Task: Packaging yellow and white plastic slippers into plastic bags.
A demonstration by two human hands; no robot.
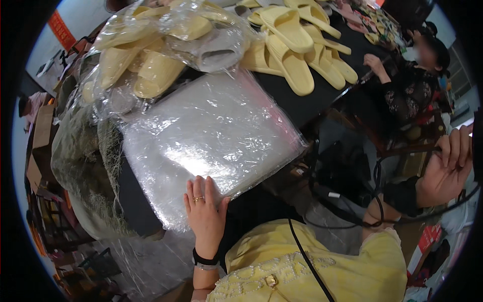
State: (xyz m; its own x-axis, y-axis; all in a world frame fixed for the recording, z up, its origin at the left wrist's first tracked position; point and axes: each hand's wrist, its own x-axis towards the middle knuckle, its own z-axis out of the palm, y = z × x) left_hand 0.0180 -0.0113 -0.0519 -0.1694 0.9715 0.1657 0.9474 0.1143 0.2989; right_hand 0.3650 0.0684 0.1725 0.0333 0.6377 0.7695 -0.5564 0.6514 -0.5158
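Observation:
A stack of clear plastic bags [211, 126] lies on the dark table, shiny and creased, with a pinkish strip along its right edge. On its near edge rests my left hand [205, 214], palm down with the fingers stretched out, a ring on one finger. My right hand [445, 168] is raised at the far right, fingers curled against something dark cut off by the picture's edge; what it grips I cannot make out. A black cable [377, 173] loops beside that wrist. Yellow slippers [289, 55] are heaped beyond the bags, some under clear wrap with a grey slipper [217, 50].
Green netting [88, 166] bulges at the table's left side. Across to the right sits another person [415, 80] in dark patterned clothes, one hand raised. More footwear [380, 27] lies along the far table. Cardboard boxes [43, 126] stand at the left.

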